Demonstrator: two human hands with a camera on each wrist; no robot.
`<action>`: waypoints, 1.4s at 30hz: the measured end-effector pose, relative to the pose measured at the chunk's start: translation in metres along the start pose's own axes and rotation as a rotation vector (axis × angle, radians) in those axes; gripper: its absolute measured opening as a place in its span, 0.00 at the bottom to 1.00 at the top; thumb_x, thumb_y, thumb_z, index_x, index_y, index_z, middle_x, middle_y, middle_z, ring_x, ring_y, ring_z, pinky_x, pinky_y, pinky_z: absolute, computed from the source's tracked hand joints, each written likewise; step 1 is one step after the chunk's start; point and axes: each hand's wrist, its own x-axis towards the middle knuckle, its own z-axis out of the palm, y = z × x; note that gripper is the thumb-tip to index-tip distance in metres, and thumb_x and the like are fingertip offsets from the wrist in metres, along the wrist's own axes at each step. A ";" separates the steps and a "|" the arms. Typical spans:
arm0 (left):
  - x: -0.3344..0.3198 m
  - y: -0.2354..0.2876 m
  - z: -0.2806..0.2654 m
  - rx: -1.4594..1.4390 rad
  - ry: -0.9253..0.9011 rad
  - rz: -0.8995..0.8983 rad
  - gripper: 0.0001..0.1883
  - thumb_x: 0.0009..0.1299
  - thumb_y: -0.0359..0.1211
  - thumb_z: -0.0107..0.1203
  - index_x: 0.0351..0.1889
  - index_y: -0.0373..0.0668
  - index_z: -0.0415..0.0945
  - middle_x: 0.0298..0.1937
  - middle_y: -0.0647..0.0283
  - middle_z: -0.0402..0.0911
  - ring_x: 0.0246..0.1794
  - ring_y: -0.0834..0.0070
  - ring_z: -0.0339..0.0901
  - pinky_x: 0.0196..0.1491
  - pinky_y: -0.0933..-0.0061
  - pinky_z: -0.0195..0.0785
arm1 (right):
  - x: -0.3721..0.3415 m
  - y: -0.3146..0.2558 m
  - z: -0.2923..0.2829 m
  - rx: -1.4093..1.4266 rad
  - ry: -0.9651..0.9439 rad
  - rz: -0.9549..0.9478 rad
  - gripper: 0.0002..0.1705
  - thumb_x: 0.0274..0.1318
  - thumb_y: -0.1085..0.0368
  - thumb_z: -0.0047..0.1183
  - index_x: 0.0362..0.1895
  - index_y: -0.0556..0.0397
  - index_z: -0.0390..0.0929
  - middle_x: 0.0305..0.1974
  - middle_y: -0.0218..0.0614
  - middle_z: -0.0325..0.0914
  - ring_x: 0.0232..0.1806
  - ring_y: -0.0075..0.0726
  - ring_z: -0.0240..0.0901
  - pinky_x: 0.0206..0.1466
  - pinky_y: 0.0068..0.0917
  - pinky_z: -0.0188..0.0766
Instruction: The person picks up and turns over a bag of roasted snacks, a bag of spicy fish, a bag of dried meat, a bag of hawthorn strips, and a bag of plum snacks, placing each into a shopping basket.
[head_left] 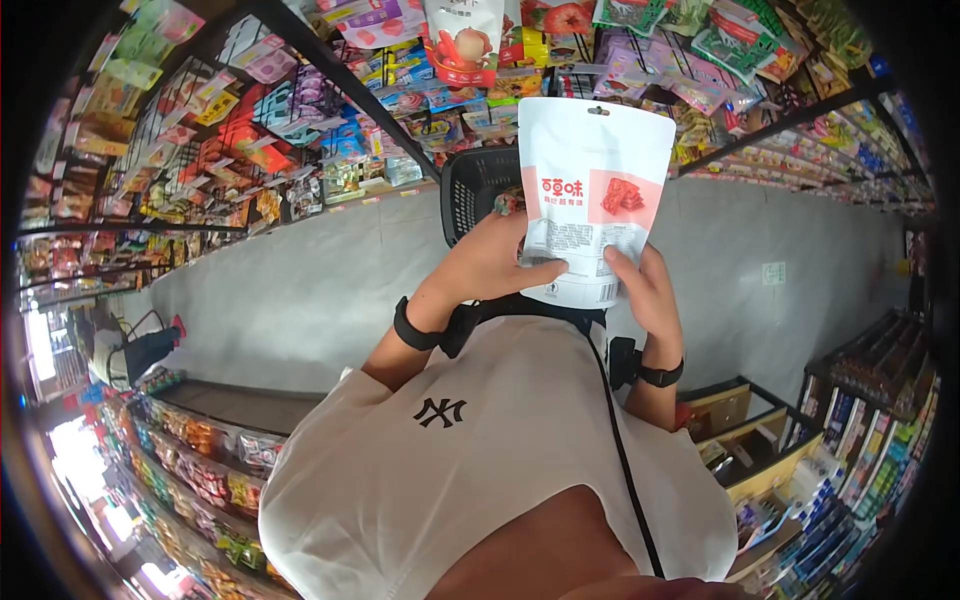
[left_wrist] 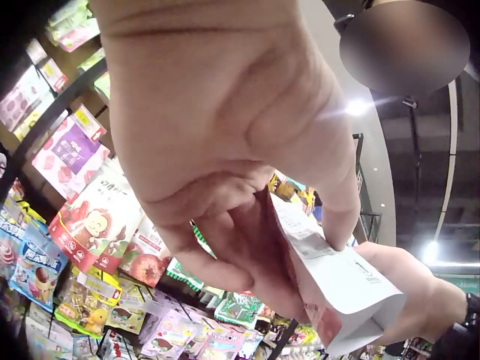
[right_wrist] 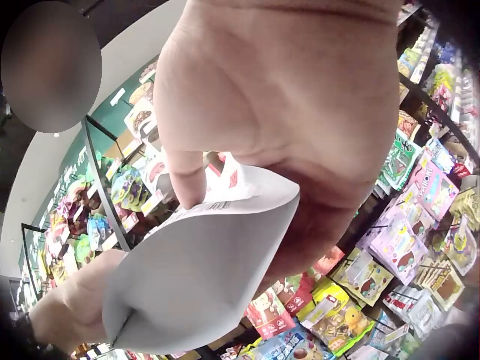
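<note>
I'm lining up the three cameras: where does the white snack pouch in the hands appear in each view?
Head: white snack pouch, above and right of centre.
Left wrist: lower right.
Right wrist: below and slightly left of centre.
Shared landmark: the left hand, large foreground in the left wrist view.

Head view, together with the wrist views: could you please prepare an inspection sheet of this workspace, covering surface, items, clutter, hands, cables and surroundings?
Surface: grey floor; no worktop seen.
Items: white-and-pink pouch, printed side facing the head camera.
Clutter: black basket beyond the left hand, partly hidden.
Hands: the left hand and right hand grip the pouch's lower part, one at each side.
Cables: black cord over the white shirt; cable or strap, unclear.
Surroundings: hanging snack packets; another person at far left.
</note>
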 end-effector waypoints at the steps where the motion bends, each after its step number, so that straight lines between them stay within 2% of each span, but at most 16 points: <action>1: 0.000 -0.001 -0.002 -0.009 0.002 0.013 0.27 0.64 0.34 0.70 0.60 0.36 0.76 0.45 0.53 0.88 0.43 0.62 0.86 0.48 0.65 0.76 | -0.001 0.001 0.003 -0.006 0.016 0.005 0.19 0.70 0.62 0.56 0.54 0.66 0.78 0.47 0.34 0.83 0.48 0.22 0.75 0.53 0.25 0.72; 7: 0.010 -0.009 0.000 -0.067 0.005 0.037 0.27 0.65 0.34 0.69 0.60 0.36 0.76 0.48 0.53 0.87 0.47 0.62 0.86 0.52 0.65 0.76 | 0.003 -0.001 0.001 -0.087 0.072 0.073 0.18 0.69 0.61 0.57 0.50 0.66 0.79 0.42 0.33 0.84 0.43 0.22 0.75 0.48 0.26 0.73; 11: 0.023 -0.008 0.004 -0.063 -0.003 0.087 0.27 0.64 0.33 0.69 0.60 0.36 0.76 0.49 0.53 0.87 0.47 0.60 0.87 0.52 0.65 0.76 | -0.002 -0.006 -0.009 -0.158 0.066 0.028 0.18 0.68 0.61 0.58 0.49 0.66 0.79 0.39 0.34 0.84 0.41 0.22 0.75 0.46 0.26 0.73; 16: 0.045 -0.003 0.020 0.003 -0.134 0.110 0.26 0.63 0.31 0.67 0.60 0.36 0.76 0.47 0.51 0.87 0.45 0.56 0.86 0.50 0.64 0.76 | -0.015 0.002 -0.040 -0.142 0.081 0.076 0.17 0.67 0.62 0.59 0.49 0.66 0.80 0.38 0.34 0.85 0.41 0.21 0.75 0.46 0.26 0.74; 18: 0.055 0.008 0.028 0.005 -0.123 0.137 0.26 0.63 0.31 0.66 0.60 0.36 0.76 0.46 0.50 0.87 0.44 0.55 0.86 0.49 0.64 0.76 | -0.015 0.004 -0.056 -0.109 0.103 -0.006 0.17 0.67 0.62 0.60 0.49 0.66 0.80 0.39 0.34 0.85 0.41 0.21 0.76 0.46 0.25 0.74; 24: 0.099 0.034 0.080 0.029 -0.149 0.039 0.26 0.63 0.28 0.60 0.61 0.36 0.75 0.45 0.50 0.87 0.42 0.57 0.86 0.48 0.63 0.77 | -0.009 0.003 -0.127 -0.014 0.175 -0.089 0.17 0.67 0.62 0.61 0.50 0.65 0.80 0.41 0.35 0.86 0.42 0.21 0.77 0.47 0.24 0.74; 27: 0.133 0.037 0.120 0.060 -0.111 0.131 0.27 0.62 0.28 0.59 0.62 0.35 0.74 0.41 0.51 0.86 0.39 0.63 0.86 0.45 0.66 0.76 | -0.015 -0.002 -0.177 -0.068 0.182 -0.100 0.18 0.68 0.61 0.61 0.51 0.65 0.80 0.42 0.35 0.86 0.43 0.21 0.77 0.47 0.24 0.75; 30: 0.167 0.061 0.159 0.087 -0.160 -0.062 0.24 0.66 0.26 0.60 0.62 0.36 0.74 0.43 0.56 0.86 0.41 0.70 0.84 0.43 0.72 0.75 | -0.025 -0.009 -0.236 -0.083 0.181 -0.114 0.18 0.68 0.61 0.60 0.51 0.66 0.80 0.42 0.36 0.87 0.43 0.21 0.78 0.47 0.24 0.75; 32: 0.194 0.062 0.193 -0.122 0.007 0.138 0.22 0.68 0.25 0.61 0.62 0.36 0.74 0.46 0.59 0.85 0.43 0.74 0.83 0.43 0.75 0.73 | -0.031 -0.007 -0.275 -0.070 0.184 -0.109 0.18 0.68 0.61 0.61 0.50 0.65 0.81 0.41 0.36 0.87 0.43 0.21 0.78 0.47 0.25 0.75; 34: 0.216 0.077 0.216 -0.275 0.145 0.209 0.22 0.70 0.24 0.62 0.62 0.36 0.74 0.46 0.62 0.84 0.42 0.76 0.81 0.42 0.77 0.72 | -0.036 -0.005 -0.311 -0.062 0.177 -0.073 0.17 0.66 0.61 0.63 0.49 0.64 0.82 0.41 0.37 0.87 0.43 0.21 0.79 0.47 0.25 0.75; 36: 0.230 0.101 0.232 -0.367 0.297 0.147 0.22 0.71 0.26 0.63 0.62 0.36 0.72 0.44 0.65 0.84 0.38 0.76 0.81 0.40 0.75 0.73 | -0.040 -0.002 -0.335 -0.178 0.144 -0.120 0.16 0.64 0.61 0.65 0.47 0.62 0.84 0.40 0.38 0.87 0.41 0.21 0.79 0.46 0.25 0.75; 37: 0.235 0.107 0.232 -0.367 0.294 0.125 0.17 0.69 0.28 0.67 0.54 0.36 0.78 0.40 0.64 0.84 0.37 0.78 0.80 0.39 0.76 0.71 | -0.038 -0.002 -0.345 -0.242 0.112 -0.146 0.16 0.63 0.61 0.66 0.46 0.62 0.84 0.39 0.38 0.87 0.41 0.21 0.79 0.46 0.25 0.75; 40: 0.241 0.100 0.234 -0.212 0.253 0.125 0.10 0.67 0.28 0.69 0.43 0.35 0.82 0.36 0.64 0.84 0.35 0.78 0.79 0.38 0.76 0.70 | -0.030 0.006 -0.366 -0.435 0.058 -0.271 0.15 0.60 0.63 0.68 0.45 0.60 0.86 0.37 0.38 0.87 0.38 0.22 0.78 0.44 0.25 0.73; 41: 0.243 0.100 0.234 -0.190 0.230 0.197 0.07 0.66 0.28 0.70 0.35 0.36 0.83 0.33 0.64 0.84 0.32 0.78 0.77 0.36 0.76 0.68 | -0.028 0.006 -0.368 -0.395 0.053 -0.266 0.14 0.60 0.64 0.68 0.45 0.61 0.86 0.35 0.37 0.86 0.37 0.24 0.77 0.44 0.25 0.72; 42: 0.244 0.103 0.234 -0.145 0.199 0.205 0.07 0.66 0.28 0.70 0.35 0.35 0.83 0.33 0.64 0.83 0.32 0.80 0.76 0.36 0.77 0.68 | -0.023 0.010 -0.371 -0.344 0.072 -0.263 0.13 0.61 0.64 0.67 0.45 0.61 0.86 0.35 0.36 0.86 0.38 0.24 0.77 0.44 0.25 0.72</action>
